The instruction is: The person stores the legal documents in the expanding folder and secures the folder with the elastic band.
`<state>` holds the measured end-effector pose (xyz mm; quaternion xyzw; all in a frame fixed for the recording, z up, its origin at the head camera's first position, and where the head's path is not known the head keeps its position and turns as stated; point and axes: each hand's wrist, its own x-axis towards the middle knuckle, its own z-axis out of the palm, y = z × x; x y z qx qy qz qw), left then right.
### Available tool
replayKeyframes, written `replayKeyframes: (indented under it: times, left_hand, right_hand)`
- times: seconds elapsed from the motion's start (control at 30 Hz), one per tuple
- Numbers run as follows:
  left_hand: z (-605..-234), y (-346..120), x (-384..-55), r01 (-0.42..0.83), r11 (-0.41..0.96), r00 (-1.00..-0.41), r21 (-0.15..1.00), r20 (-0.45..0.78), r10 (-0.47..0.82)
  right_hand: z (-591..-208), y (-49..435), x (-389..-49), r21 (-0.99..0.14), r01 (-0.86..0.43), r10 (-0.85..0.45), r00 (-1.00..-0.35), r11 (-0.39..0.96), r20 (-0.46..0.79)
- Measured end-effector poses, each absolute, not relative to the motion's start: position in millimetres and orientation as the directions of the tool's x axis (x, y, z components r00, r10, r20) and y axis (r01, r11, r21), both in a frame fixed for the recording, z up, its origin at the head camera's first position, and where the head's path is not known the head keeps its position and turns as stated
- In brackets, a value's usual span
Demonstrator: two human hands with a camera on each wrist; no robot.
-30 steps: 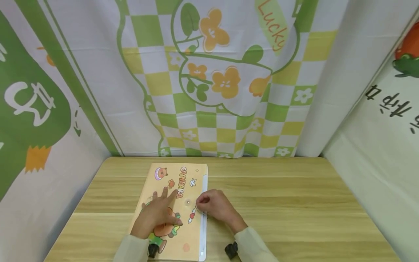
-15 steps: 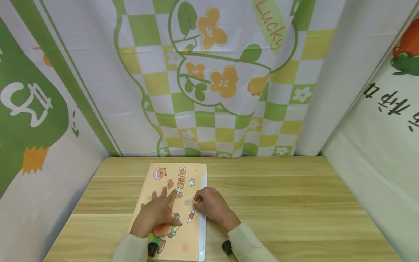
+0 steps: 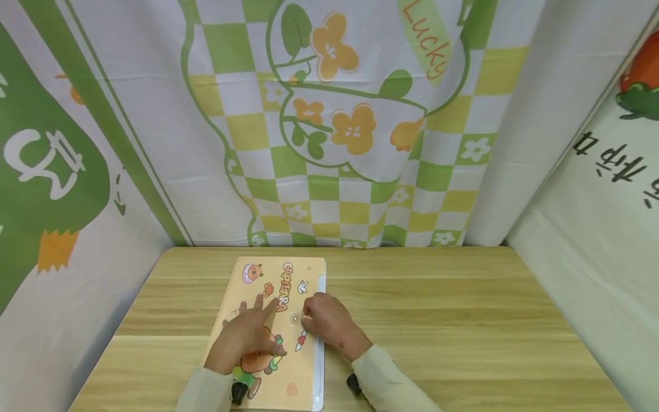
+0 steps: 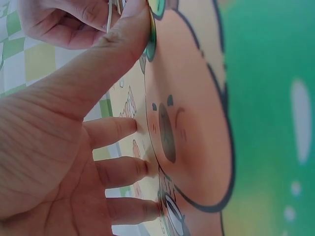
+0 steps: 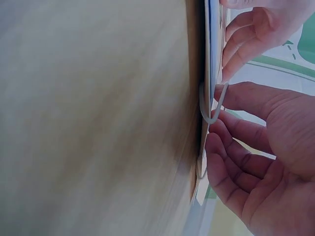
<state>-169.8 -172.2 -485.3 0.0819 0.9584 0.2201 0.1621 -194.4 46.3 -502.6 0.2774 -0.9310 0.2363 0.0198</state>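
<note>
An orange-yellow folder (image 3: 301, 372) with a printed capybara cover lies on the table, a small round button (image 3: 295, 319) near its right side. My left hand (image 3: 244, 337) rests on the cover with fingers spread, fingertips pressing the printed face in the left wrist view. Just right of the button, my right hand (image 3: 332, 323) pinches a thin white cord (image 5: 217, 116) between thumb and fingers. This cord loops around the folder's open edge in the right wrist view, with more of the cord (image 4: 110, 17) showing beside the left thumb.
The wooden table (image 3: 437, 326) extends right of the folder. Behind it hangs a green and white checked curtain (image 3: 329, 189), with printed cloth at both sides. White sheets or inner pages (image 3: 319, 366) show along the folder's right edge.
My right hand has shifted slightly left over the folder's edge, bringing the pinched cord nearer the button. The left hand has stayed in place on the cover.
</note>
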Motion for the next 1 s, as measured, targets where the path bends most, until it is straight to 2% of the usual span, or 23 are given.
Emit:
replayKeyframes:
  times: [0.27, 0.73, 1.0]
  left_hand:
    - [-484.1, -171.4, -169.8, 0.082, 0.893, -0.936, 0.442, -0.274, 0.221]
    - [-485.9, -170.7, -171.5, 0.111, 0.902, -0.937, 0.418, -0.259, 0.235]
    - [-486.4, -171.0, -170.7, 0.106, 0.912, -0.937, 0.397, -0.269, 0.225]
  right_hand:
    - [-501.8, 43.4, -195.9, -0.400, -0.543, -0.522, -0.836, 0.739, 0.170]
    - [-503.7, 45.6, -198.3, -0.549, -0.474, -0.478, -0.866, 0.688, 0.149]
    - [-502.2, 39.9, -197.9, -0.484, -0.514, -0.510, -0.847, 0.708, 0.153]
